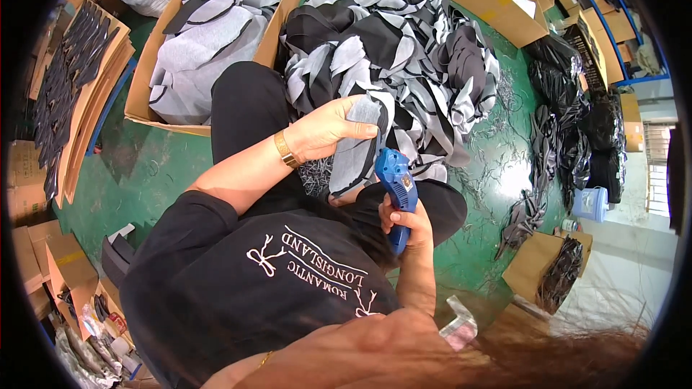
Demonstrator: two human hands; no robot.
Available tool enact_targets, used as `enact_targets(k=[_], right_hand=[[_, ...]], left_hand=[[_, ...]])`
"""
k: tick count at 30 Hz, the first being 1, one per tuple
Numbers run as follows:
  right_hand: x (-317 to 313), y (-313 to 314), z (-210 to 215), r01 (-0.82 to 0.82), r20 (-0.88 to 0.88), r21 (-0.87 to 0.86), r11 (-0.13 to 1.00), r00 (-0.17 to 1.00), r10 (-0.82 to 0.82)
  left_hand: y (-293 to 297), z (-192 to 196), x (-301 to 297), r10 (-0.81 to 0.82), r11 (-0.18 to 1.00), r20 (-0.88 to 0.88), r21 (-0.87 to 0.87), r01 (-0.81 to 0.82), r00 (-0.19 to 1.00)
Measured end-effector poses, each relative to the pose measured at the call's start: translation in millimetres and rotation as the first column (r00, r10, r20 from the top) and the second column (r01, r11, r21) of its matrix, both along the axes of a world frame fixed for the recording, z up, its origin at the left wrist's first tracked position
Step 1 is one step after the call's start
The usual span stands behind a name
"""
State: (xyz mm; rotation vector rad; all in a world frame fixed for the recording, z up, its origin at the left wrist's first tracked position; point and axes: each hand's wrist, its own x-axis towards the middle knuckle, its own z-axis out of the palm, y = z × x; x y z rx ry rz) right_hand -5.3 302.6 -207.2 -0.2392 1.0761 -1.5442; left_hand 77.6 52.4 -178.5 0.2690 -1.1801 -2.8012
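Note:
My left hand point(323, 132) pinches a curved grey fabric piece point(355, 158) with a black edge, thumb on top, and the piece hangs down over my lap. In my right hand point(411, 225) is a blue handheld electric cutter point(395, 179), fingers wrapped round its body. The cutter's head is up against the right edge of the fabric; its blade is too small to make out. Just beyond my hands lies a large heap of grey and black fabric pieces point(382, 39) on the floor.
A cardboard box point(148, 94) holding grey fabric pieces stands at my left knee. Another box point(497, 11) is at the far right. Thin dark trimmings point(497, 173) litter the green floor. Black plastic bags point(569, 115) and a blue bucket point(591, 204) are on the right.

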Motion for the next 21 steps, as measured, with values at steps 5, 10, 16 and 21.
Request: enact_targets(k=[5,10,16,21], right_hand=[[7.8,-9.0,-6.4,0.027,0.097,-0.081,0.996,0.995,-0.019],[-4.9,-20.8,-11.5,0.126,0.125,-0.133,0.983,0.986,-0.11],[-18.6,-14.2,10.0,0.363,-0.431,0.098,0.927,0.855,-0.289],[6.4,-1.5,23.1,0.326,-0.542,0.184,0.927,0.821,-0.181]], left_hand=[[1.5,-1.1,2.0,-0.02,1.0,-0.011,-0.004,0.02,1.0],[6.7,-3.4,1.0,-0.068,0.996,-0.015,-0.059,0.067,0.998],[-4.3,-15.9,-4.5,0.118,0.99,0.073,0.066,-0.122,0.99],[-5.4,-22.5,-3.5,0.205,0.979,0.075,-0.025,-0.203,0.976]])
